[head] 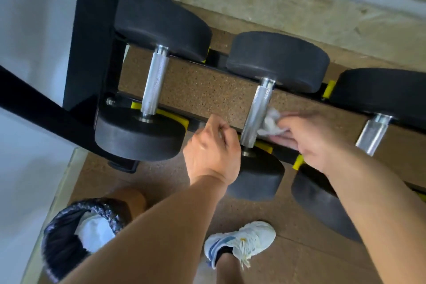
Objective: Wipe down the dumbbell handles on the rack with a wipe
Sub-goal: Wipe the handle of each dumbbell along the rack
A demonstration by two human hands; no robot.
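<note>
**Wipe against the middle handle**

My right hand [315,138] pinches a crumpled white wipe [270,122] and presses it against the right side of the middle dumbbell handle [257,110], low on the knurled steel. My left hand [212,152] hovers just left of that handle, fingers curled and holding nothing. The dumbbell sits on the black rack [92,41] between two others. A lined bin [76,237] stands on the floor by my white shoe [242,241].

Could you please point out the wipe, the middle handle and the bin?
wipe [269,122]: head view, crumpled centre.
middle handle [257,110]: head view, knurled shaft.
bin [60,237]: head view, black liner.
</note>
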